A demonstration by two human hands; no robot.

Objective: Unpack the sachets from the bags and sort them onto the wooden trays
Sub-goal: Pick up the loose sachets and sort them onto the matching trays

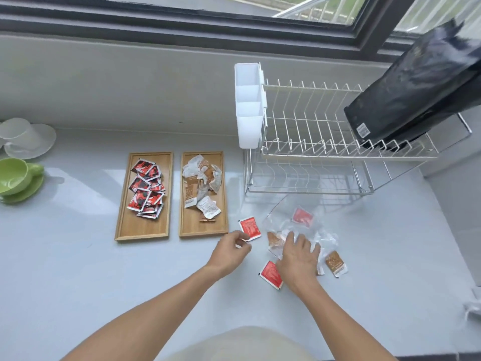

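Observation:
Two wooden trays lie side by side on the counter. The left tray [125,225] holds several red-and-black sachets [147,188]; the right tray [191,226] holds several white and brown sachets [203,183]. My left hand [230,250] pinches the lower corner of a red sachet [250,227] just right of the trays. My right hand [298,259] rests with fingers spread on a clear plastic bag [312,230] that still contains a red sachet [302,217] and a brown one [274,241]. Another red sachet [270,274] and a brown sachet [335,263] lie loose beside that hand.
A white wire dish rack [312,142] with a white cutlery holder [248,105] stands behind the bag; a black pouch [411,87] leans in it. A green cup and saucer [15,178] and a white cup [23,136] sit at far left. Crumpled plastic [472,308] lies at right.

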